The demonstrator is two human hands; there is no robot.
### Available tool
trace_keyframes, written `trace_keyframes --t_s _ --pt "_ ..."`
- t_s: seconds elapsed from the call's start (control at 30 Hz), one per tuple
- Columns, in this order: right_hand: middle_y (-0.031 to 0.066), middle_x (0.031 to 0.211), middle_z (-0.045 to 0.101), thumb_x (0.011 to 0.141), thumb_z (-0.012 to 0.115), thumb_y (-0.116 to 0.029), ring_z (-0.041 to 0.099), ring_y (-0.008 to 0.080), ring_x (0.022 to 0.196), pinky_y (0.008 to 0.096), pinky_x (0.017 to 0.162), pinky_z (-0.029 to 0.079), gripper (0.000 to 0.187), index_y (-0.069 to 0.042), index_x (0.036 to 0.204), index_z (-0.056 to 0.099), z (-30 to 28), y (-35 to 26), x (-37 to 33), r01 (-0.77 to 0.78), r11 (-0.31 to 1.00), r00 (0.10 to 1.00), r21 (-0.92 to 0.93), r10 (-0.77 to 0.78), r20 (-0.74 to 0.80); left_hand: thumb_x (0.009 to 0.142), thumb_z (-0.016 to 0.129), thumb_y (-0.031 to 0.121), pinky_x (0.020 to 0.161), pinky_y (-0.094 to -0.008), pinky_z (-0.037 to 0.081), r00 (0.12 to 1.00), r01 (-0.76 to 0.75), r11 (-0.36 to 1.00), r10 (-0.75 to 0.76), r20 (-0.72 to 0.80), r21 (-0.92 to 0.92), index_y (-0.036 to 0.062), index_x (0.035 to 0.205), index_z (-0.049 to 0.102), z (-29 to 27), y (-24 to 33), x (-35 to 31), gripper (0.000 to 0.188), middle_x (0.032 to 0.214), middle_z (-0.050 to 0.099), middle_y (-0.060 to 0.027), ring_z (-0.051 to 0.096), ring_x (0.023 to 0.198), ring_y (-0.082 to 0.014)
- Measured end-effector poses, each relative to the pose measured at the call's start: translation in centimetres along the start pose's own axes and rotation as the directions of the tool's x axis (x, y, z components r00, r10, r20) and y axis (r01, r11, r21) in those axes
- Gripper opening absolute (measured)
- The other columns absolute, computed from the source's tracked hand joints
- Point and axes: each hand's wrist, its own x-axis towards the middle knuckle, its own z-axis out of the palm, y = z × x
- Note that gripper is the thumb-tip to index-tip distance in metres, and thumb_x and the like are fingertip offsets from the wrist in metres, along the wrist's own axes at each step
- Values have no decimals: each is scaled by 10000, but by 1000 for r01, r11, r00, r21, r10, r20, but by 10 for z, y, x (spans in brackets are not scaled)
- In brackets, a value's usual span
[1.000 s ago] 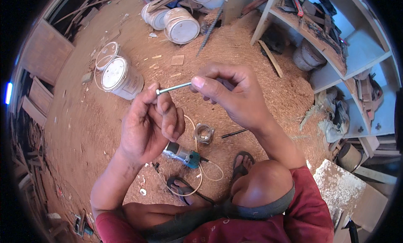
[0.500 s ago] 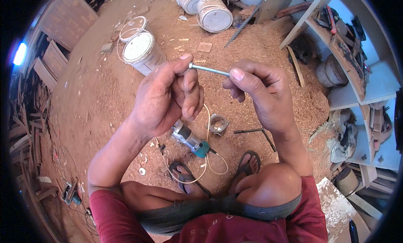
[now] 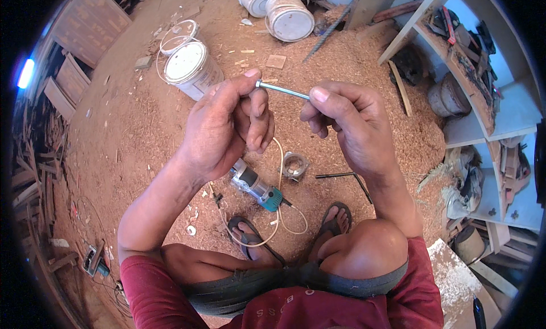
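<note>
A slim silver hex-head bolt (image 3: 283, 90) is stretched level between my hands, above the floor. My right hand (image 3: 354, 124) pinches its far end between thumb and forefinger, which hide the tip. At the head end, my left hand (image 3: 224, 121) has its thumb and forefinger against the hex head, its other fingers curled below. Under my hands, a teal and silver trim router (image 3: 256, 187) lies on its side with its cord looped beside it. A round metal router base (image 3: 294, 166) sits to its right, and a black T-shaped tool (image 3: 341, 176) lies farther right.
Sawdust covers the floor. A lidded white bucket (image 3: 190, 67) stands ahead on the left, and more buckets (image 3: 290, 19) lie at the back. At right, pale shelving (image 3: 466, 137) holds tools and scraps. Wood offcuts (image 3: 37, 164) pile up along the left. My sandalled feet (image 3: 250, 238) flank the cord.
Both hands keep their hold on the bolt, which has shifted very slightly up and left in the picture. The floor items show only a small shift of the view.
</note>
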Motion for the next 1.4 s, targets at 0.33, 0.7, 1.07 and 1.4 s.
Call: trace_keyframes --t_s 0.33,0.7,1.07,1.4 --pt "69 776 683 985 603 -204 586 113 653 263 592 456 270 13 864 707 -3 3 0 -47 995 999 86 46 13 1068 396 349 457 -293 370 1000 2 1000 -2 4 -3 113 729 470 1 -3 1 421 424 388 -44 381 410 -191" --pt "47 726 670 1002 600 -254 577 90 630 239 575 443 336 8 825 711 -2 8 0 -69 982 998 174 67 22 1066 402 340 453 -289 367 1000 4 1000 -4 6 -1 113 731 469 2 -3 1 410 432 389 -35 380 406 -181" --pt "57 721 678 1007 591 -273 591 98 623 237 594 478 365 13 817 714 -4 11 0 -106 975 994 194 97 54 1062 412 345 465 -284 367 999 -13 1000 12 36 18 106 742 475 2 -2 1 404 451 403 -39 393 430 -180" --pt "73 709 653 1000 572 -288 579 143 602 274 585 470 365 -22 772 672 -7 13 0 -264 904 963 336 231 135 1042 498 302 642 -257 488 996 -78 995 76 37 59 36 1181 588 1 1 0 314 931 638 -85 585 746 -137"
